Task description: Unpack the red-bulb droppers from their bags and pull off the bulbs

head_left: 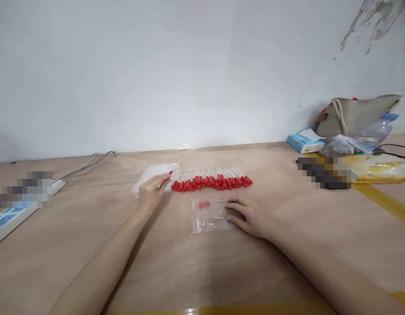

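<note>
A row of several clear droppers with red bulbs (212, 181) lies across the middle of the wooden table (176, 267). My left hand (152, 191) is closed in a pinch on one red-bulbed dropper (167, 176) at the row's left end, over a stack of clear bags (153, 174). In front of the row lies a small clear zip bag (209, 215) with one red-bulbed dropper inside. My right hand (250, 215) rests on that bag's right edge, fingers flat and slightly curled, pressing it down.
A white power strip (12, 215) with a grey cable lies at the left. At the back right stand a beige tote bag (356, 114), a blue-and-white box (302, 142), plastic bags and yellow packets (382, 171). Yellow tape (382, 200) marks the table.
</note>
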Available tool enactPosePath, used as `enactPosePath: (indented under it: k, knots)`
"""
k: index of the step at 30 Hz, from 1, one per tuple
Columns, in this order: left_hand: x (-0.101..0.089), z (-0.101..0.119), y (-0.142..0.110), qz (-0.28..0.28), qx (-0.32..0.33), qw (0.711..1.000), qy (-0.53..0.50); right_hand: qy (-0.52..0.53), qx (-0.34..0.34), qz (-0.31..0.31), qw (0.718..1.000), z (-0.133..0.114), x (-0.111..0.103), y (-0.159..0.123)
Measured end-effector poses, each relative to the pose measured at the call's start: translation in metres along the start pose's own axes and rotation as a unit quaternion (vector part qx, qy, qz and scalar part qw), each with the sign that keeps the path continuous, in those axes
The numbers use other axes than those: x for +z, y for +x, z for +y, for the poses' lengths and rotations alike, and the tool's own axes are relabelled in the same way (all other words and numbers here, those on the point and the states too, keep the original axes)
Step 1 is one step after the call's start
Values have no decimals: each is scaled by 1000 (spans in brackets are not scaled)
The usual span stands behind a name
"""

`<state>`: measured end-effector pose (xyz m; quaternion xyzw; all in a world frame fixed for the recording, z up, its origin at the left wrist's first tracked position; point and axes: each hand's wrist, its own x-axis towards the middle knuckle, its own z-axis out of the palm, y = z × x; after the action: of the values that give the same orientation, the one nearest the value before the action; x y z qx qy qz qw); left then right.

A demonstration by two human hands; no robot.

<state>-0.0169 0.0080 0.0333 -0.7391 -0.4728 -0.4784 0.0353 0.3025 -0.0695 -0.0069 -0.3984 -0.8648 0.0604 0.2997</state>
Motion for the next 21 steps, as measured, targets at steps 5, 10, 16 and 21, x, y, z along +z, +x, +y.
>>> enactPosePath:
  k: [5, 10, 16, 21]
  knots:
    - [17, -8, -9, -62, 80, 994, 51, -3, 3, -8, 1000, -1, -2, 0]
    - [17, -6, -8, -120, 61, 988, 82, 2, 2, -5, 1000, -1, -1, 1]
    - [13, 0, -7, -95, 55, 993, 47, -2, 2, -4, 1000, 0, 0, 0]
    - [5, 31, -27, -110, 65, 992, -8, 2, 4, -8, 1000, -1, 0, 0]
